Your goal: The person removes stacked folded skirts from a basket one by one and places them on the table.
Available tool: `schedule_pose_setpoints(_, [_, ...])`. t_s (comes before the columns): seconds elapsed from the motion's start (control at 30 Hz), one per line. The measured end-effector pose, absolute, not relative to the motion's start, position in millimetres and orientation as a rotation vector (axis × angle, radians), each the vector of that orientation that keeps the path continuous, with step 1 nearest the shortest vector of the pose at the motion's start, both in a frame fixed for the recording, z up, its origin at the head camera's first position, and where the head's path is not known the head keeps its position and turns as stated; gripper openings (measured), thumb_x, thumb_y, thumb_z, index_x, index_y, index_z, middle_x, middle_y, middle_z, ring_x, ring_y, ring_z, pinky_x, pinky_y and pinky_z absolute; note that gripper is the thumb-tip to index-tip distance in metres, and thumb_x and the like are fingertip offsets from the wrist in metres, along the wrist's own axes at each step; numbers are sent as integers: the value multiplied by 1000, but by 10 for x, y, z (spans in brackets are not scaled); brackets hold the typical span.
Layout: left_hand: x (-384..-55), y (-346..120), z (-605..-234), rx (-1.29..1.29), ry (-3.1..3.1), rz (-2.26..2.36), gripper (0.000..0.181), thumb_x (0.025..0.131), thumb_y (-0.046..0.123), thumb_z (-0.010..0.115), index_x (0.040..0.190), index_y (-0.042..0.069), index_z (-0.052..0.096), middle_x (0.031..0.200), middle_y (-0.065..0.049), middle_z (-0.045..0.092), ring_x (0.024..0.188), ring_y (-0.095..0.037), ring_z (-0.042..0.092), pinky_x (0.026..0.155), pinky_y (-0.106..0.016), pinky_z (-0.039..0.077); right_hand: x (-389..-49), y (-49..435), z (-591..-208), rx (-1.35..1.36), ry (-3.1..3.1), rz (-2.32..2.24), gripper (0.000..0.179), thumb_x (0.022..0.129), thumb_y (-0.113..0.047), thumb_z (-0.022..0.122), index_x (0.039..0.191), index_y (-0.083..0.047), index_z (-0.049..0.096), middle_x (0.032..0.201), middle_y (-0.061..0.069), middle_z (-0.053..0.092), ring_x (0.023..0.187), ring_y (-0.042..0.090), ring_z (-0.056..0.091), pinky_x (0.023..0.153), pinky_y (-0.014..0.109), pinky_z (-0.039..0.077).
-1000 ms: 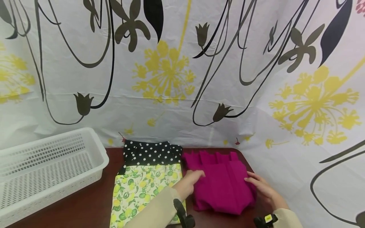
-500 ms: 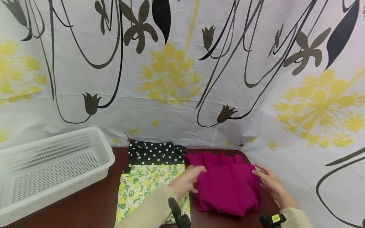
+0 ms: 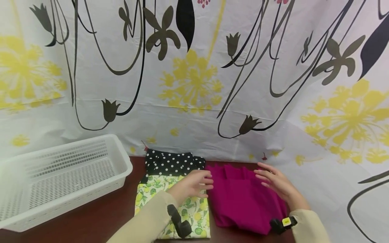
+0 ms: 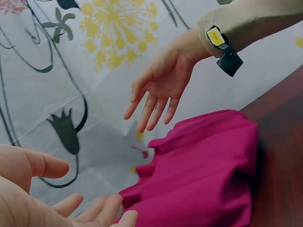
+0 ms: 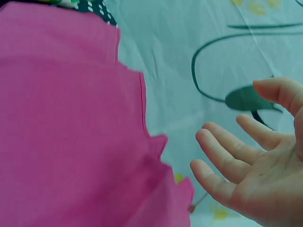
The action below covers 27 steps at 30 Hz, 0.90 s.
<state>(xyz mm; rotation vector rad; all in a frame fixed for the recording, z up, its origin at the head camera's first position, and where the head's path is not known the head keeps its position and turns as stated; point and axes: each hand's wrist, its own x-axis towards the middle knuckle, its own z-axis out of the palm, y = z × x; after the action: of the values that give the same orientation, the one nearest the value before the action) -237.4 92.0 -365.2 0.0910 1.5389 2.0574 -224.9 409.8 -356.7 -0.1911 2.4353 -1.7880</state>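
Note:
A magenta folded cloth [image 3: 243, 202] lies on the dark red table, pleated along its far edge. My left hand [image 3: 194, 184] hovers at its left side, over the lemon-print part of another folded cloth [image 3: 197, 219], fingers loosely extended and holding nothing. My right hand [image 3: 281, 187] is raised over the magenta cloth's right side with spread fingers. In the right wrist view the right hand [image 5: 260, 175] stands apart from the cloth's pleated edge. The left wrist view has the left hand's fingers [image 4: 47, 165] near the magenta cloth, contact unclear.
A white perforated plastic basket [image 3: 121, 172] stands at the left. The lemon-print cloth has a black polka-dot band [image 3: 173, 163] at its far end. A floral-printed white sheet [image 3: 194, 135] hangs behind the table [image 3: 76, 219].
Both hands have come away from the magenta cloth's sides, the right rising toward its far edge, the left drawing back leftward. The head view has shifted left.

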Motion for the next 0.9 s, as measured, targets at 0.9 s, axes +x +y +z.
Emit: schedule_pose_setpoints(0.9, [-2989, -435, -3246, 45, 1897, 1947, 50, 96, 24, 43, 140, 5, 29, 135, -21, 41, 119, -32, 45, 89, -48, 42, -2891, 3506, -3073, -215, 2494, -1571, 60, 96, -27, 47, 145, -3, 21, 137, 28, 36, 126, 40, 34, 101, 55, 26])
